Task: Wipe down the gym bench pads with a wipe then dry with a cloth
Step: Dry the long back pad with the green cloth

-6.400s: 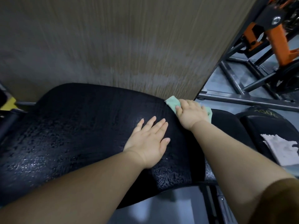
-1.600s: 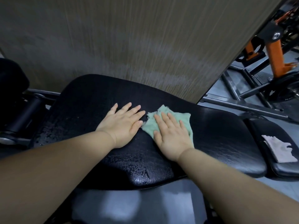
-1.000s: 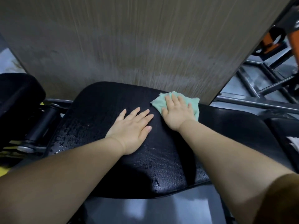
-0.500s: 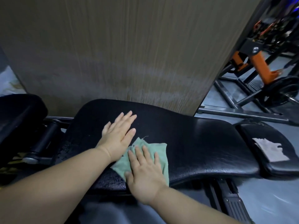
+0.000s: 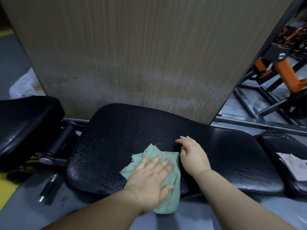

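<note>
Fingers spread, my left hand (image 5: 150,180) presses the green cloth (image 5: 150,152) to the bench pad (image 5: 116,138); my right hand (image 5: 193,156) rests loosely curled.

The pad (image 5: 132,130) is black with a pebbled sheen; the cloth (image 5: 153,152) is mint green. Far panel (image 5: 141,55): tan, fine vertical streaks. Right, an orange frame (image 5: 285,75) and an off-white wipe (image 5: 292,165).

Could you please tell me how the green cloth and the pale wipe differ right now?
The green cloth is bunched and droops over the near edge of the large pad; the pale wipe lies flat on the small pad. The left hand presses the green cloth; nothing touches the pale wipe. Both rest on black bench pads.
</note>
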### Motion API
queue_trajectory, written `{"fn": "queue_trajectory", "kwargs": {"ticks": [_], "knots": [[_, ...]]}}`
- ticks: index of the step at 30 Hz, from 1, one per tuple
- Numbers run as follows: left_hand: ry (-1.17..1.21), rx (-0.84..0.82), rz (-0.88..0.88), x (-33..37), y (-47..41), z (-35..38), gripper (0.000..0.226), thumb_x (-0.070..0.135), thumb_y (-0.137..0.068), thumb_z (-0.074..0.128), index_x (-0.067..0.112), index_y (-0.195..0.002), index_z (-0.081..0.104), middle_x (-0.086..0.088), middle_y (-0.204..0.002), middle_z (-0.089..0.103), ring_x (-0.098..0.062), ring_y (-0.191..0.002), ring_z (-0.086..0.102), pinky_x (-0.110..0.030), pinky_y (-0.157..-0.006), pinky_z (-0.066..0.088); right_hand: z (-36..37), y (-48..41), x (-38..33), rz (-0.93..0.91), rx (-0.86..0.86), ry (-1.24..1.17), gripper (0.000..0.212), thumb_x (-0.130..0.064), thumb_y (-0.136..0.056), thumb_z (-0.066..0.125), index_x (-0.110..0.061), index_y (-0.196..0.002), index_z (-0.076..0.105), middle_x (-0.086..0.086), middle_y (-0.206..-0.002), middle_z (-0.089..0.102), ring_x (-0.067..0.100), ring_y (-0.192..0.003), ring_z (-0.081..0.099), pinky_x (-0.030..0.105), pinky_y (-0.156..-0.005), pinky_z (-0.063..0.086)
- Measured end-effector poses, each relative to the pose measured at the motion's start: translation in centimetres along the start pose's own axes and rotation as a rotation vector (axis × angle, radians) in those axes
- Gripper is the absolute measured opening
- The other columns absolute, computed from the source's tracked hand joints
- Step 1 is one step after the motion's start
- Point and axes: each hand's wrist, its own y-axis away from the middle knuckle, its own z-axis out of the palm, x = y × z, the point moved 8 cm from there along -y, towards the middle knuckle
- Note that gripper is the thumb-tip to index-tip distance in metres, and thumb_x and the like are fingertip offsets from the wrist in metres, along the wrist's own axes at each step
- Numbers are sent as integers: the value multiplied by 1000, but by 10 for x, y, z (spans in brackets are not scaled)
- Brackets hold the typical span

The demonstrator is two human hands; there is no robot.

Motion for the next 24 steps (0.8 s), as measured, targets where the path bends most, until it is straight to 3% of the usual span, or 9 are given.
{"fn": "queue_trajectory", "kwargs": {"ticks": [3, 5, 7, 14, 24], "knots": [[-31, -7, -89, -14, -11, -4, 81, 62, -80, -11, 32, -155, -4, 15, -162, -11, -11, -147, -18, -44, -114, -23, 18, -16, -8, -73, -145, 99, 44, -9, -97, 36, -23, -138, 49, -5, -151, 38, 11, -144, 20, 24, -116, 12], [-27, -29, -165, -29, -22, -6, 68, 60, -93, 0, 33, -155, -3, 15, -162, -10, -11, -147, -17, -45, -116, -20, 26, -24, -12, -87, -189, 141, 45, -12, -99, 34, -24, -141, 44, -6, -153, 33, 12, -146, 16, 28, -119, 7], [-18, -31, -220, -44, -32, -12, 61, 56, -100, 10, 33, -155, -2, 15, -162, -10, -11, -148, -17, -45, -117, -18, 30, -30, -12, -98, -184, 186, 45, -15, -100, 33, -24, -144, 39, -6, -155, 31, 13, -146, 15, 31, -119, 6], [-33, -9, -288, -77, -67, -19, 60, 53, -100, 9, 32, -155, 0, 15, -162, -8, -12, -148, -14, -45, -118, -16, 32, -35, -8, -97, -129, 292, 45, -31, -101, 30, -29, -147, 33, -3, -158, 22, 20, -148, 4, 39, -120, 6], [-42, -23, -317, -118, -153, -36, 57, 49, -101, 9, 31, -156, 6, 12, -163, 0, -16, -149, -7, -48, -119, -11, 39, -36, -3, -71, -137, 342, 51, -36, -100, 25, -31, -151, 23, -5, -158, 20, 19, -147, 9, 36, -120, 5]]}}
